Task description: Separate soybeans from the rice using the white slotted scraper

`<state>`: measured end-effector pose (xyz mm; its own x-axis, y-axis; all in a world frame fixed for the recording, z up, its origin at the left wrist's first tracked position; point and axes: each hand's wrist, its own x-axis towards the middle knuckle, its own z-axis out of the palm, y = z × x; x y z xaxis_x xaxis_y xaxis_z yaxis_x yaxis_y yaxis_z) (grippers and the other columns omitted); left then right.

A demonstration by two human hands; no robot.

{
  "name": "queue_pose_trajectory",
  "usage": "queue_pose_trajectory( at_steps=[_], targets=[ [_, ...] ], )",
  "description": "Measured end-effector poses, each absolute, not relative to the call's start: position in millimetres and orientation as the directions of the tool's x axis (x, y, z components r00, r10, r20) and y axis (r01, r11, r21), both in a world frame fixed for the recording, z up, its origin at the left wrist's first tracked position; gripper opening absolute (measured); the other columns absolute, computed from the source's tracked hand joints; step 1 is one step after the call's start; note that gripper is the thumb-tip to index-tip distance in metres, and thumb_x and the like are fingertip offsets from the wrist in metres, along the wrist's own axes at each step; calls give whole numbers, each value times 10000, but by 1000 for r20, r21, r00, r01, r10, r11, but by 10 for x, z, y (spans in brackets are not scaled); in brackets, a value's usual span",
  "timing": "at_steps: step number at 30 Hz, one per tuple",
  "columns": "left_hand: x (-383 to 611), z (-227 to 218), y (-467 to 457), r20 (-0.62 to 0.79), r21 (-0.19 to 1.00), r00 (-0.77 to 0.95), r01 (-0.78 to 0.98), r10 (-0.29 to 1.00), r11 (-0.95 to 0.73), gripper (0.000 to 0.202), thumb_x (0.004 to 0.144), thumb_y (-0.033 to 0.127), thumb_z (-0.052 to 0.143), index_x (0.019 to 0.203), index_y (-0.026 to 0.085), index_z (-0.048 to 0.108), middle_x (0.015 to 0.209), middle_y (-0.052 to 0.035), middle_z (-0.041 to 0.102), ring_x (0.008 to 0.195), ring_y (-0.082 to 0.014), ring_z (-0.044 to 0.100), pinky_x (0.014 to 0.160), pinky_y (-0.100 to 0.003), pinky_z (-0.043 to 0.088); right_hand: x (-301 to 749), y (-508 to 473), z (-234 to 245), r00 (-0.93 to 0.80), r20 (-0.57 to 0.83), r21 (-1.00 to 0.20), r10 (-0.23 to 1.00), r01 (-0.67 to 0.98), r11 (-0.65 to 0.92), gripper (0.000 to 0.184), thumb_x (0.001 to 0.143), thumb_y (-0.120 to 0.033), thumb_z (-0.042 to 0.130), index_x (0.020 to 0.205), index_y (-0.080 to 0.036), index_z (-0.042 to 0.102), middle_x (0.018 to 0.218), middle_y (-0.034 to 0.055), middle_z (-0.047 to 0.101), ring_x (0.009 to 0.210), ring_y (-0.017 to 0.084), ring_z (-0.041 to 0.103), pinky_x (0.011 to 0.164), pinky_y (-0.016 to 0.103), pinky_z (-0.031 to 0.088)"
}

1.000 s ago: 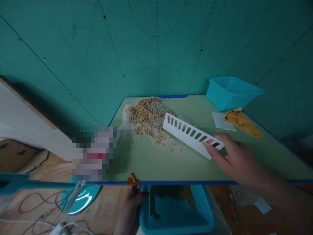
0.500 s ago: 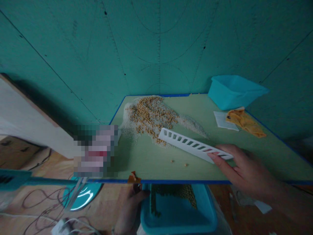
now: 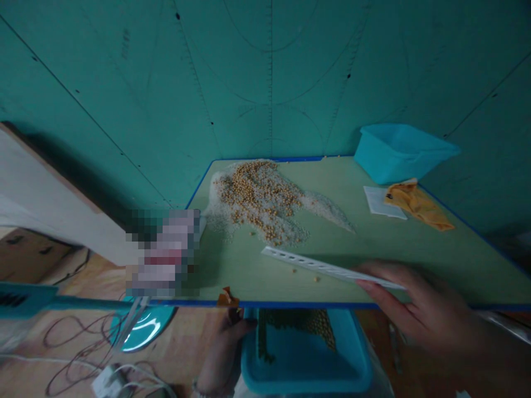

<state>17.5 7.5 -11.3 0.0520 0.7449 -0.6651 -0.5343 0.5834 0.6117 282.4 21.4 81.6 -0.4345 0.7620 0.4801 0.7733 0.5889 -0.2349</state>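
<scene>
My right hand (image 3: pixel 415 304) grips one end of a long white slotted plastic scraper (image 3: pixel 315 265), which lies nearly edge-on just above the green table top (image 3: pixel 373 237), close to its front edge. A couple of loose yellow beans (image 3: pixel 316 279) lie beside it. A pile of yellow beans mixed with white grains (image 3: pixel 261 199) is spread over the far left of the table. Below the front edge, my left hand (image 3: pixel 224 354) clasps the left rim of a blue tub (image 3: pixel 307 359) that has beans in it.
A second blue tub (image 3: pixel 398 152) stands at the back right, with a white paper (image 3: pixel 381 202) and an orange cloth (image 3: pixel 417 204) in front of it. A teal dish (image 3: pixel 143 331) and cables (image 3: pixel 74 348) lie on the floor to the left. A blurred patch covers the table's left corner.
My right hand has pulled the scraper from the bean pile toward the front edge, tilting it flatter. A few beans came along. My left hand stays on the tub.
</scene>
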Motion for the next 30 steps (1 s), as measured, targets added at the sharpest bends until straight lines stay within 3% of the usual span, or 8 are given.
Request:
queue_pose_trajectory(
  at_steps=[4, 11, 17, 21, 25, 27, 30],
  targets=[
    [188, -109, 80, -661, 604, 73, -538, 746, 588, 302, 427, 86, 740, 712, 169, 685, 700, -23, 721, 793, -252, 675, 680, -310, 541, 2856, 127, 775, -430, 458, -255, 778, 775, 578, 140, 908, -213, 387, 1009, -263, 470, 819, 2, 718, 705, 165, 689, 651, 234, 554],
    [204, -106, 79, -623, 625, 102, -531, 775, 572, 338, 444, 105, 744, 770, 183, 707, 666, -28, 715, 759, -237, 673, 626, -278, 536, 2838, 4, 843, -526, 450, -223, 722, 716, 661, 189, 854, -147, 431, 997, -245, 507, 831, 20, 723, 727, 156, 691, 686, 211, 556],
    [191, -111, 78, -628, 631, 67, -539, 775, 558, 284, 440, 103, 738, 715, 170, 712, 685, -25, 721, 635, -176, 660, 578, -225, 522, 2885, -95, 856, -564, 434, -249, 703, 674, 695, 244, 820, -149, 461, 1034, -253, 518, 873, 15, 727, 770, 162, 693, 728, 226, 559],
    [163, -97, 65, -628, 620, 77, -551, 774, 558, 321, 448, 88, 738, 751, 188, 704, 748, -22, 730, 710, -205, 672, 640, -264, 536, 2929, 17, 826, -441, 449, -320, 777, 733, 601, 224, 832, -177, 472, 1029, -280, 500, 862, 3, 726, 752, 181, 695, 665, 245, 568],
    [129, -89, 54, -621, 625, 87, -544, 779, 559, 307, 503, 76, 711, 790, 184, 699, 694, -18, 717, 758, -223, 677, 671, -279, 539, 2896, 336, 851, -231, 499, -354, 835, 826, 439, 92, 865, -250, 451, 932, -284, 504, 772, 15, 721, 676, 213, 695, 572, 287, 550],
    [116, -97, 53, -618, 639, 75, -531, 783, 556, 305, 517, 79, 707, 801, 188, 695, 648, -9, 703, 764, -225, 679, 671, -275, 540, 2849, 532, 879, -194, 508, -361, 839, 837, 411, 59, 863, -281, 455, 886, -268, 507, 658, 12, 696, 579, 213, 677, 454, 273, 502],
    [109, -99, 50, -618, 650, 50, -529, 785, 546, 321, 512, 77, 711, 810, 196, 688, 639, -3, 700, 779, -231, 680, 676, -274, 541, 2743, 819, 914, -226, 516, -343, 826, 830, 441, 85, 854, -294, 460, 841, -240, 524, 637, 19, 687, 543, 206, 659, 434, 268, 458]
  ],
)
